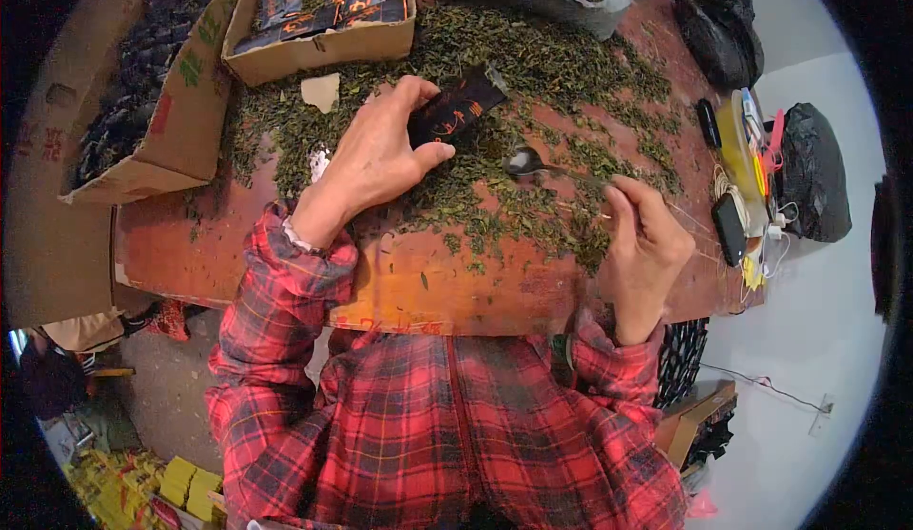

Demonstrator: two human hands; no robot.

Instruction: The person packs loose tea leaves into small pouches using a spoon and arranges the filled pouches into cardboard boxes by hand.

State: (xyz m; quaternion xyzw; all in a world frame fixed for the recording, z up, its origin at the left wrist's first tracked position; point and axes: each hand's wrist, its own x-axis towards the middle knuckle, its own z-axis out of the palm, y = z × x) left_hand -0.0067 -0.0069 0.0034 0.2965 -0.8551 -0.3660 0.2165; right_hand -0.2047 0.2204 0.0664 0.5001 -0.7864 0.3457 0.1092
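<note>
My left hand (373, 150) grips one end of a small black packet (460, 110) with orange lettering, fingers on its far side and thumb on the near side. The packet lies tilted just over a spread of dried leaves (552, 64), its other end pointing away to the right. Between finger and thumb, my right hand (650, 245) holds the handle of a metal spoon (522, 161). The spoon's bowl is low over the leaves, to the right of the packet and apart from it. Whether leaves are inside the packet is hidden.
A cardboard box (323, 55) of black packets stands at the far left, beside a larger carton (181, 140). A plastic bag (609, 2) sits at the back. A phone (728, 230), cables and black bags (814, 173) line the right side. The wooden table's (428, 292) front edge is near me.
</note>
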